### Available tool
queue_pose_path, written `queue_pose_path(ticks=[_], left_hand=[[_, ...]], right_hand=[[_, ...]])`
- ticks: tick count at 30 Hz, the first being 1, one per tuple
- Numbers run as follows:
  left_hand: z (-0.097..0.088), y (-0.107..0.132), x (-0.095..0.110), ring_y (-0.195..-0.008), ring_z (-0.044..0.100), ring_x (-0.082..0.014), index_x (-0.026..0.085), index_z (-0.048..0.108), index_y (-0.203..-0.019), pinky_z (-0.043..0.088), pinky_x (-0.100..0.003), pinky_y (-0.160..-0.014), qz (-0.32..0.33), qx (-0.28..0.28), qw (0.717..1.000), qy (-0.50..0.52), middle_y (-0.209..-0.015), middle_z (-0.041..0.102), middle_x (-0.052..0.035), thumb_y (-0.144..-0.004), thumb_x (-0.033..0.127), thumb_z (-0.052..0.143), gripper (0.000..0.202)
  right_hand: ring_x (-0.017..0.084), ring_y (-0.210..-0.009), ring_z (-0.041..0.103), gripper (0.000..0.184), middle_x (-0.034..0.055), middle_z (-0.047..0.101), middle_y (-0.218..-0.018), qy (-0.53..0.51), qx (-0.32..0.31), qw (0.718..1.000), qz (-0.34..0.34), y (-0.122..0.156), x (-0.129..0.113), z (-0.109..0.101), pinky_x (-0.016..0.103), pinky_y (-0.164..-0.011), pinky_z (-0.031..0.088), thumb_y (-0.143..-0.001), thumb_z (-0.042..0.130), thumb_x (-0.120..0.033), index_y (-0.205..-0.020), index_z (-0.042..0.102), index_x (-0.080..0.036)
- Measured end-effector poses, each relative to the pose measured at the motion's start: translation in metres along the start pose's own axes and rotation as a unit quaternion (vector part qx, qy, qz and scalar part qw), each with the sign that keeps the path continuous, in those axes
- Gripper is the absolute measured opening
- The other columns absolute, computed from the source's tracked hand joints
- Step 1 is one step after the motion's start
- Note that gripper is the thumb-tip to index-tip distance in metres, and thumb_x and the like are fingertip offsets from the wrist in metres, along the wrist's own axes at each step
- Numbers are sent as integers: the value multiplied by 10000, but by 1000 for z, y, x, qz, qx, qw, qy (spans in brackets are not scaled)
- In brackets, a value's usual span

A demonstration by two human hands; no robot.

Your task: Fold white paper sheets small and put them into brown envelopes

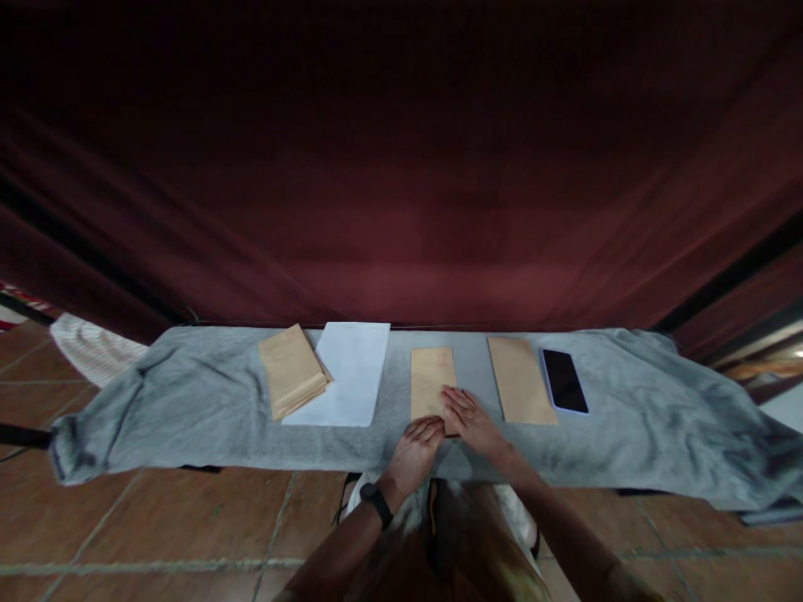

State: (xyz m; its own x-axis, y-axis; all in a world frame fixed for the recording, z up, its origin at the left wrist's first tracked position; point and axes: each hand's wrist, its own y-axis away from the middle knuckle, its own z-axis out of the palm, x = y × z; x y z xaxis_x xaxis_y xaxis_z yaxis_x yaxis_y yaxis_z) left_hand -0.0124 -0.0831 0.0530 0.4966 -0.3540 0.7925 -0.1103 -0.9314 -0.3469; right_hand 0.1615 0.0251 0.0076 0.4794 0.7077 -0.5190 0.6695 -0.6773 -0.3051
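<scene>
A tan paper envelope (432, 376) lies in front of me on a grey cloth, with faint reddish print near its top right corner. My left hand (415, 453), a dark watch on its wrist, has its fingers bent and closed on the envelope's near edge. On the envelope's lower right part rests my right hand (469, 420), fingers stretched out and flat. The two hands nearly meet at the near edge, and they hide that part of the envelope.
Left of the envelope lies a stack of white paper (351, 376), partly under a pile of brown envelopes (292, 368). To the right are another brown envelope pile (522, 380) and a phone (565, 380). A dark red curtain (401, 209) hangs behind the grey cloth (207, 401).
</scene>
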Motion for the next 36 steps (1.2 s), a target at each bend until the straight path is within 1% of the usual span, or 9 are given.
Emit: queue_pose_path(ticks=[3, 5, 9, 13, 21, 24, 29, 32, 36], left_hand=[[-4, 3, -4, -1178, 680, -268, 299, 732, -1127, 455, -437, -1135, -24, -4, 1000, 5, -1170, 754, -83, -851, 63, 617, 381], [-6, 7, -9, -1196, 672, -259, 298, 731, -1121, 457, -444, -1143, -33, -14, 999, -6, -1184, 749, -71, -866, 68, 615, 363], [-5, 12, -21, -1232, 645, -236, 235, 692, -1176, 495, -472, -1119, 12, -43, 991, -126, -1239, 728, -69, -948, 110, 554, 294], [-1, 13, -25, -1235, 641, -204, 206, 665, -1194, 530, -426, -1089, 50, -42, 975, -213, -1246, 724, -66, -1003, 160, 517, 246], [0, 12, -25, -1205, 663, -195, 211, 661, -1205, 561, -405, -1060, 64, -29, 967, -244, -1225, 732, -65, -1021, 187, 494, 249], [0, 12, -26, -1209, 659, -194, 207, 655, -1206, 553, -401, -1070, 62, -32, 966, -247, -1231, 728, -65, -1021, 187, 493, 246], [0, 10, -24, -1205, 653, -195, 200, 657, -1162, 537, -391, -1080, 50, -47, 967, -245, -1216, 724, -65, -1023, 181, 486, 222], [0, 9, -23, -1207, 646, -200, 195, 649, -1168, 529, -393, -1080, 42, -54, 967, -243, -1216, 717, -71, -1021, 174, 480, 225], [-1, 7, -24, -1155, 663, -193, 219, 664, -1103, 542, -385, -1042, 24, -48, 973, -225, -1169, 725, -56, -1024, 201, 477, 204]], right_hand=[[201, -1431, 480, 469, 53, 533, -1534, 31, -5, 999, 11, -23, 17, 1, 461, -1214, 346, -1026, 401, -278, -1475, 536, -270], [203, -1452, 452, 485, 61, 499, -1558, 68, -19, 997, 17, -38, 27, 1, 451, -1221, 332, -1025, 400, -296, -1493, 516, -239], [228, -1502, 370, 556, 111, 389, -1620, 150, -43, 987, 40, -61, 37, 2, 461, -1244, 275, -1047, 334, -346, -1551, 416, -124], [251, -1506, 360, 577, 131, 363, -1628, 204, -25, 977, 51, -67, 38, 5, 474, -1251, 248, -1058, 304, -357, -1567, 377, -95], [223, -1509, 356, 575, 118, 385, -1622, 224, -32, 974, 0, -40, 29, 8, 457, -1255, 257, -1065, 323, -357, -1588, 334, -117], [225, -1500, 375, 563, 122, 398, -1613, 213, -40, 976, -11, -26, 21, 6, 463, -1249, 274, -1052, 371, -305, -1587, 340, -131], [202, -1491, 391, 549, 88, 408, -1610, 178, -44, 982, -36, -3, 6, 2, 438, -1240, 300, -1041, 388, -238, -1585, 346, -182], [188, -1476, 415, 520, 75, 452, -1587, 157, -43, 986, -41, 10, -2, -2, 441, -1229, 329, -1050, 370, -236, -1569, 379, -206], [189, -1413, 502, 464, 80, 543, -1522, 106, -31, 993, -28, 27, -13, -8, 469, -1207, 374, -1068, 325, -238, -1497, 501, -216]])
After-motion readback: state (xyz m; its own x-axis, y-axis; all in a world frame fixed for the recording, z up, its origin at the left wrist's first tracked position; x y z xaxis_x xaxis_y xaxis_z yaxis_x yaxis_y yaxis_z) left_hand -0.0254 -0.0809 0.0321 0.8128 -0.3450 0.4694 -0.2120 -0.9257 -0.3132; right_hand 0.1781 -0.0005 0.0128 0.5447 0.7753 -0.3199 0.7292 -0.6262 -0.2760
